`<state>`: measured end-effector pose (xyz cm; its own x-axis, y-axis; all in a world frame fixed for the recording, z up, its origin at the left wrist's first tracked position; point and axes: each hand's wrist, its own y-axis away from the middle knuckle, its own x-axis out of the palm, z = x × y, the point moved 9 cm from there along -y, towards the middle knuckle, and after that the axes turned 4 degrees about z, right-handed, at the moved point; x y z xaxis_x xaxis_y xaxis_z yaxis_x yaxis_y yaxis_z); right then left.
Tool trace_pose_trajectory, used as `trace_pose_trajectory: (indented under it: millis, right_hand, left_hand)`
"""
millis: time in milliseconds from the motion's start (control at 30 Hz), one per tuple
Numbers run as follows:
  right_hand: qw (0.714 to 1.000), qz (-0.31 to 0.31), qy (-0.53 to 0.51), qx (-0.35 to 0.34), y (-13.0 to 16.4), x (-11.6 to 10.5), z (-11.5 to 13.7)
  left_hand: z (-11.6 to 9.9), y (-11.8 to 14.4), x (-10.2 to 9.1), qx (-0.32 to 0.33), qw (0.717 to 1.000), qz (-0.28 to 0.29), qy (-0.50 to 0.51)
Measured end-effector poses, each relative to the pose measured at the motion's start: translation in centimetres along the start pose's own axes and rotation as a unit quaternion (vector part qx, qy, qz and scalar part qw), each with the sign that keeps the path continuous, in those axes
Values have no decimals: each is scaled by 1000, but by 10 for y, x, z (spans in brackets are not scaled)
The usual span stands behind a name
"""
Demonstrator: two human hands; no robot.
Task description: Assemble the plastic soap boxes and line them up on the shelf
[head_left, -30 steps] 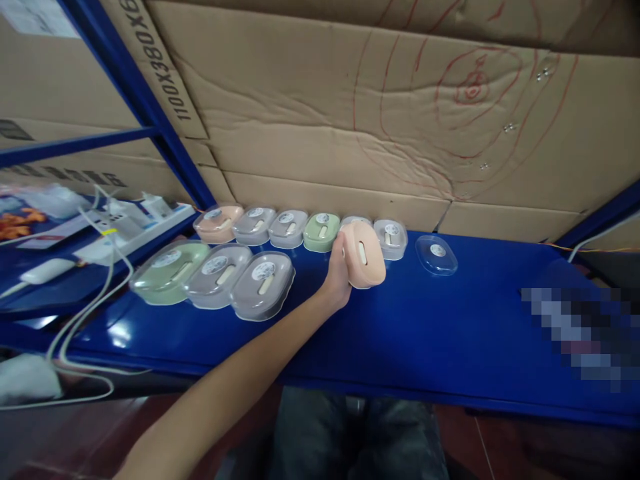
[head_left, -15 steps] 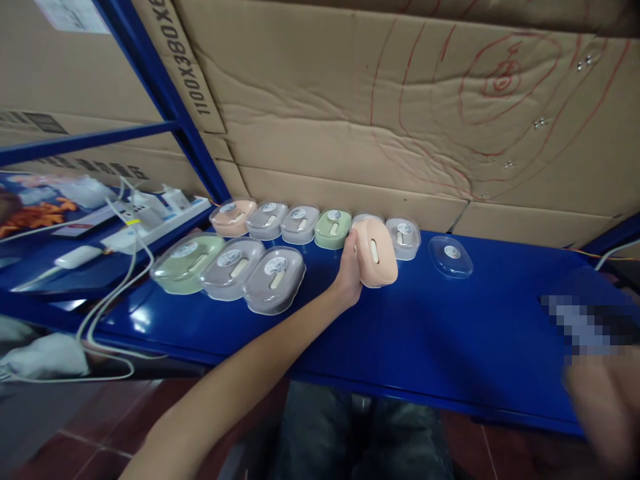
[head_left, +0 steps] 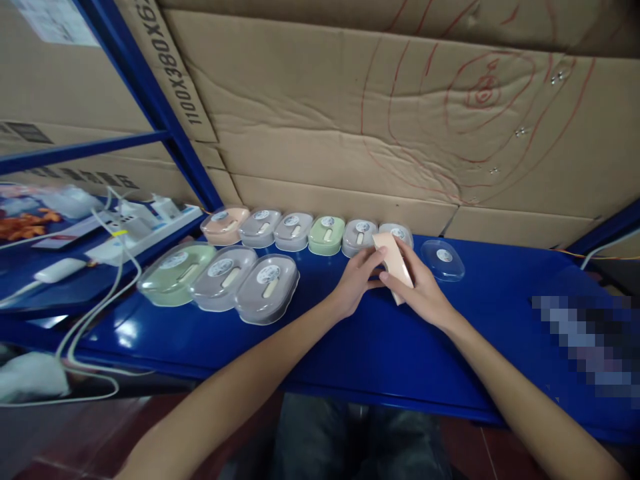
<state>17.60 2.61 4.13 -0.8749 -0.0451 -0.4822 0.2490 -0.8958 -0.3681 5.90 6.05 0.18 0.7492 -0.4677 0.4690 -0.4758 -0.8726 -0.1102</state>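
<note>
A peach-coloured plastic box (head_left: 397, 265) is tilted up on its side above the blue table, its slotted face turned out of sight. My left hand (head_left: 356, 280) grips its left side with the fingers. On its right side my right hand (head_left: 423, 280) is wrapped around it, thumb across the near face. Behind the hands stands a back row of lidded boxes, among them a green box (head_left: 326, 237) and a grey box (head_left: 360, 237). To the right of the hands lies a loose clear lid (head_left: 443, 261) with a round sticker.
Left of my forearm sit a larger green box (head_left: 175, 273) and a grey box (head_left: 267, 287). A white power strip (head_left: 145, 233) with cables lies on the left shelf. Cardboard (head_left: 300, 133) walls the back of the blue table (head_left: 340, 360). A blurred-out item (head_left: 585, 340) is at right.
My right hand has come in from the far right and taken hold of the peach box. The box has turned so its slotted face no longer shows.
</note>
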Motion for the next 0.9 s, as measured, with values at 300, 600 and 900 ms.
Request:
trace_pose_trajectory:
  millis: [300,600,900]
  right_hand:
    - [989,-38,-132,51,4,-11,-16]
    - [905,-118,-373,169,-1,-24,-44]
    - [880,-183,-408,162,2,-27,-47]
  left_hand:
    - [-2,-3,-6,-30,999,-19,2]
    - [-7,-1,-15,-46,991,-47,117]
    - [-9,1,-17,-71,978,-80,179]
